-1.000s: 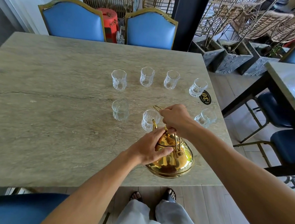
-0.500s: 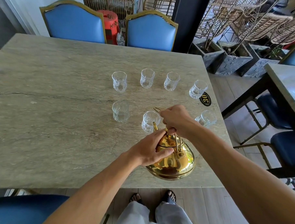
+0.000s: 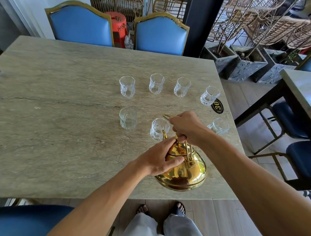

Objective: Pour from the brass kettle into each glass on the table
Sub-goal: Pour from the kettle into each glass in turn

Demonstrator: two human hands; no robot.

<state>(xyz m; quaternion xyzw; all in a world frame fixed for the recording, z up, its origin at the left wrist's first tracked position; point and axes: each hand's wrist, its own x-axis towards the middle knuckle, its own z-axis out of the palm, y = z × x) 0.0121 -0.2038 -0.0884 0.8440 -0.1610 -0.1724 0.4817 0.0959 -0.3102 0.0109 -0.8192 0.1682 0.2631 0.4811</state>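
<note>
Tilting forward over the near edge of the worktop [image 3: 61, 131], the brass kettle [image 3: 183, 170] has its spout just beside the rim of the nearest glass [image 3: 159, 129]; whether liquid is running cannot be told. The right hand [image 3: 185, 127] has its fingers curled tight around the thin wire handle above the lid. The left hand [image 3: 160, 161] lies flat against the kettle's shoulder and lid, fingers together and pressing rather than gripping.

Six other glasses [image 3: 156, 83] stand beyond the fingers, four in a far row and two flanking the near one.

The kettle looks rigid, polished and likely slippery, and probably heavy if full, so the handle is the sound place to carry it, with the palm steadying the lid against sliding off. Brass may run hot. The cut glasses are light and fragile; a knock from the spout could tip one.
</note>
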